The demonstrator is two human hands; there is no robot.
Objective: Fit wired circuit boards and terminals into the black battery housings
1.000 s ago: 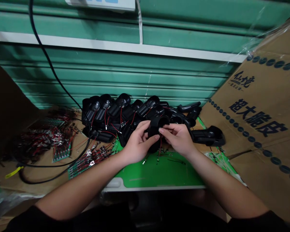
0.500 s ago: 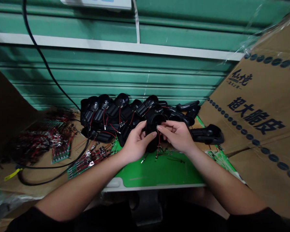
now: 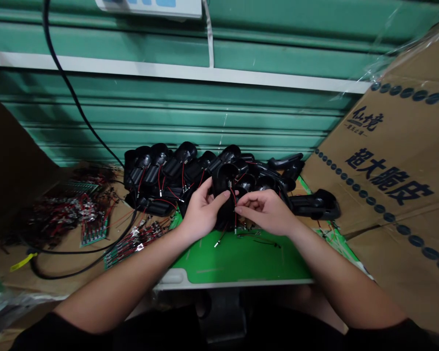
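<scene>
A black plastic housing [image 3: 224,210] with a rounded hollow end is held in my left hand [image 3: 204,208], thumb across its front. Thin red wire [image 3: 233,196] hangs from the hollow of this housing. My right hand [image 3: 265,208] is at the housing's right side, thumb and index finger pinched together at the wire. Under both hands lies a green board [image 3: 241,258] with a pale edge, and small loose wires [image 3: 267,242] rest on it. More black housings [image 3: 185,158], several with red wires, are heaped behind my hands.
Red-wired parts and green circuit strips [image 3: 95,231] are piled on the left. A black cable [image 3: 71,92] loops down there. One black housing [image 3: 316,204] lies to the right, beside a large cardboard box [image 3: 388,161]. A green slatted wall [image 3: 161,87] stands behind.
My right hand has moved slightly down from the housing's hollow, along the red wire. The held housing has turned and shifted a little left, its hollow more exposed.
</scene>
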